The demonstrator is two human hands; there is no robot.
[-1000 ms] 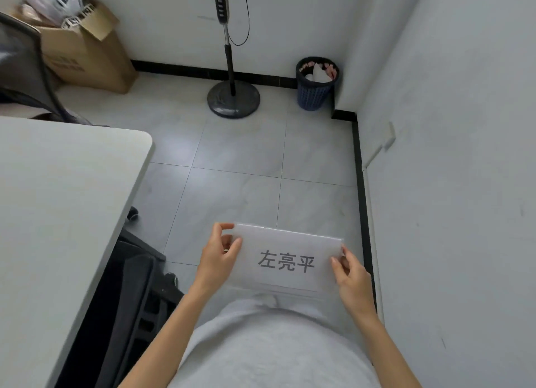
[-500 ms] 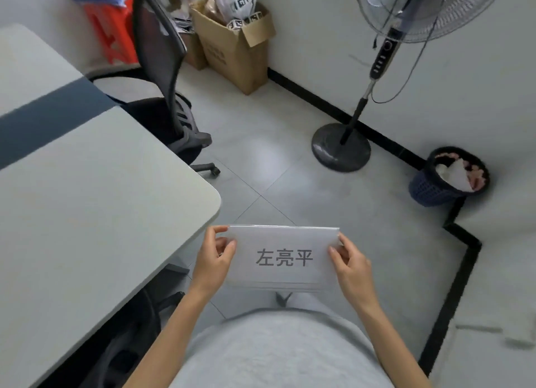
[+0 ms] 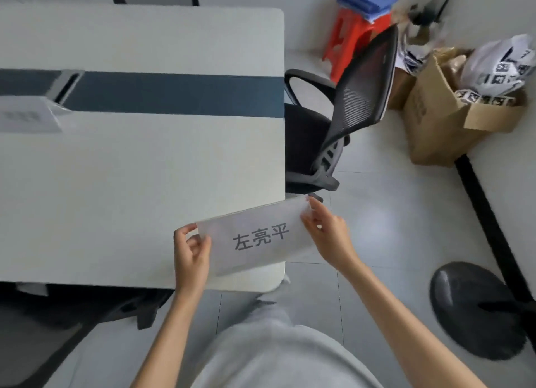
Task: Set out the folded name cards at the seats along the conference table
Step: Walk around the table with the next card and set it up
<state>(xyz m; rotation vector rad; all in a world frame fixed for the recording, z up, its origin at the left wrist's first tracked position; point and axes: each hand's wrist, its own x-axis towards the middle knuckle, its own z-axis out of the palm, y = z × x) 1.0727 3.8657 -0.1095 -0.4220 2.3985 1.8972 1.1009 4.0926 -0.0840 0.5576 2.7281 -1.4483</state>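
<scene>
I hold a white folded name card (image 3: 258, 238) printed with dark characters, tilted with its right end higher. My left hand (image 3: 191, 252) pinches its left end and my right hand (image 3: 327, 232) pinches its right end. The card hangs over the near right corner of the pale conference table (image 3: 139, 190), which has a dark strip down its middle. Another name card (image 3: 27, 117) stands on the table at the far left.
A black mesh office chair (image 3: 348, 112) sits at the table's right end. Behind it stand a red stool (image 3: 352, 36) with blue items on top and an open cardboard box (image 3: 452, 117). A round fan base (image 3: 478, 309) is on the floor at right. A dark chair (image 3: 58, 323) is tucked under the near edge.
My view has swung left from the floor and wall to the table. The card, still in both hands, now hangs over the table's corner instead of over the floor.
</scene>
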